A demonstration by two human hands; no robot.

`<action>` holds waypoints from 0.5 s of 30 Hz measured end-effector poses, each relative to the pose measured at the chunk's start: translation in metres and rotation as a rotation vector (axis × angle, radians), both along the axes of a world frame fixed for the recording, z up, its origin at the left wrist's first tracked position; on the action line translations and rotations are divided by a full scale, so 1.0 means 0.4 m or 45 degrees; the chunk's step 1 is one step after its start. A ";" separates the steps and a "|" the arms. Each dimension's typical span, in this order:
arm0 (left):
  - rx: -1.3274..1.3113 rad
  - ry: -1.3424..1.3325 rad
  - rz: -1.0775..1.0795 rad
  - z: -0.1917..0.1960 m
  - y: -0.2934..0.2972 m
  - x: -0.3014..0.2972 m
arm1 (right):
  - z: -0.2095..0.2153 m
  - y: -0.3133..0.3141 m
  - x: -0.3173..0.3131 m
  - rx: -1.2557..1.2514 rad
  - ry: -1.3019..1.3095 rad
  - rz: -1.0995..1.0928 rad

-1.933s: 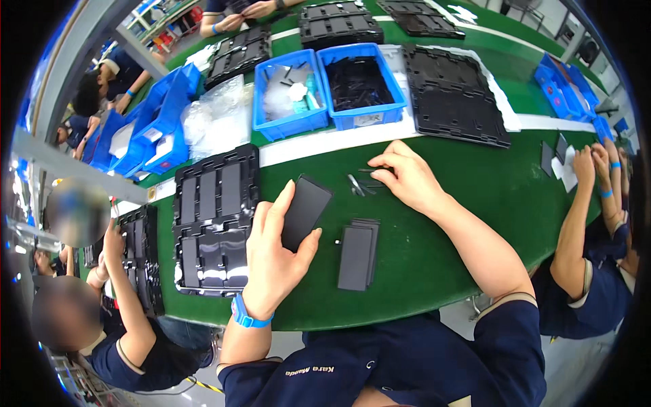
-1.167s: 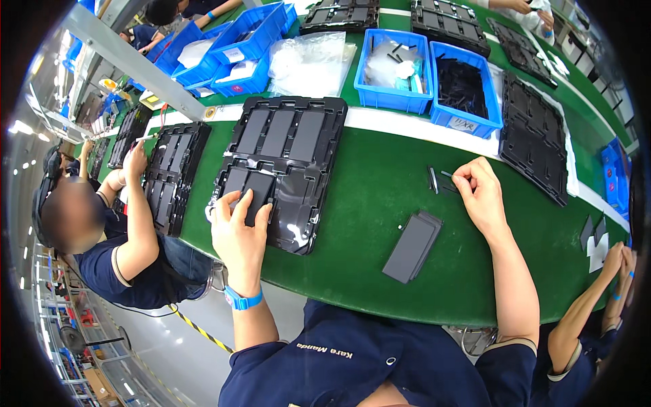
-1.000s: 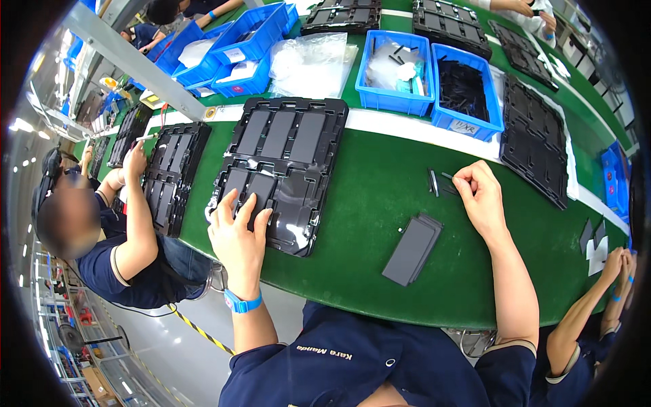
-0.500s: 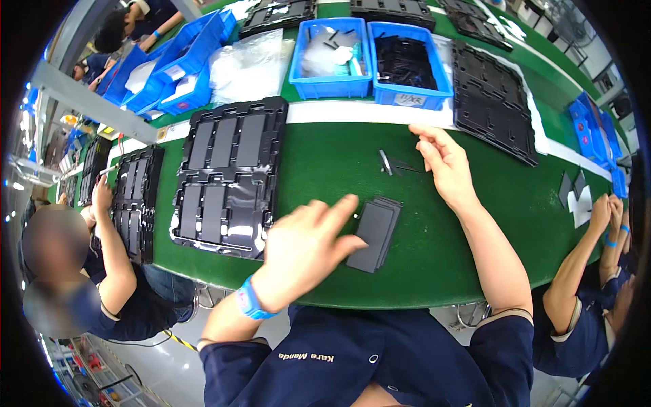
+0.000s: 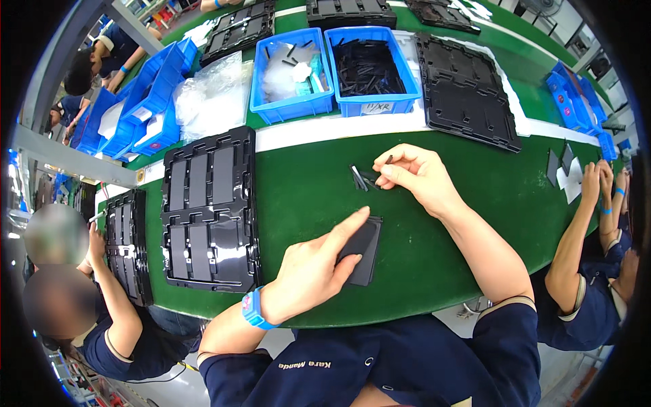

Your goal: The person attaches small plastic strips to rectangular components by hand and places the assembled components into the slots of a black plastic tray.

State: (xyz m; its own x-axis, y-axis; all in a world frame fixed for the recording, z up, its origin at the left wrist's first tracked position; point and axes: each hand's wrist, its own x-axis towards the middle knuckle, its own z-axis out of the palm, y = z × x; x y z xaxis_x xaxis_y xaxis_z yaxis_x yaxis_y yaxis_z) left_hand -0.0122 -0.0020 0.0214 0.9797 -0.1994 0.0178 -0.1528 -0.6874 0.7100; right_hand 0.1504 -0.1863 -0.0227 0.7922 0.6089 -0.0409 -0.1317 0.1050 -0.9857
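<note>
My left hand (image 5: 308, 268), with a blue watch on its wrist, lies over the left side of a small stack of dark grey rectangular plates (image 5: 367, 261). Its index finger stretches toward the stack's far edge, and the thumb is apart from it over the top plate. Farther off and to the right, my right hand (image 5: 419, 178) pinches a thin black strip (image 5: 388, 161) between thumb and fingers. Just left of those fingertips, a few more small dark strips (image 5: 357, 178) lie on the green table.
A black tray (image 5: 210, 217) with grey plates in its slots lies left. Beyond stand a blue bin (image 5: 293, 102) of clear bags and another blue bin (image 5: 376, 102) of black strips. A black tray (image 5: 468, 95) lies far right. People work on both sides.
My right hand has come down and left to the loose strips and closed on one. My left hand's index finger has moved over the plate stack. The whole view has shifted.
</note>
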 end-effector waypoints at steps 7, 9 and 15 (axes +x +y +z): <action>-0.506 -0.126 0.286 -0.053 0.022 0.010 | 0.035 0.013 -0.018 0.032 0.183 0.064; -0.482 -0.101 0.321 -0.055 0.022 0.018 | 0.030 0.010 -0.022 0.044 0.192 0.076; -0.157 -0.230 0.405 -0.064 0.008 0.020 | 0.029 0.009 -0.036 0.098 0.255 0.131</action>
